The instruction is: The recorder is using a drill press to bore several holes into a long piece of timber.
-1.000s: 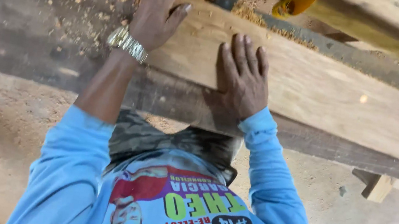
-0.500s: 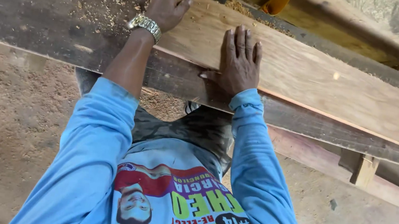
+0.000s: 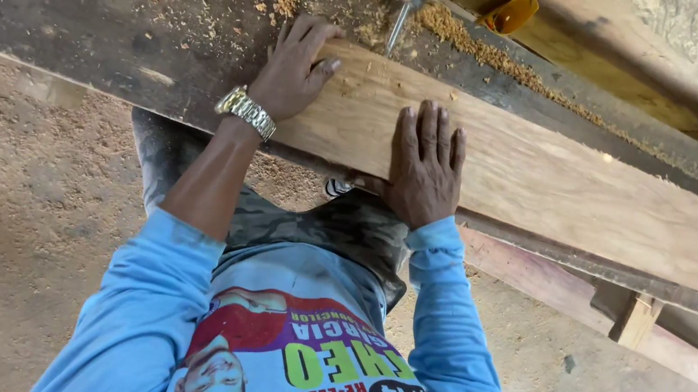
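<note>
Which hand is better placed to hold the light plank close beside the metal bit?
Probably the left. The left hand, with the wristwatch, already rests on the light plank's end, just beside the metal bit. The right hand lies flat farther along, at the near edge.

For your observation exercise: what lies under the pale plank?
The pale plank rests on a dark bench; both hands press on it. The bench surface beneath it is covered.

Even soft daylight, sharp focus, wide-angle edge distortion
</note>
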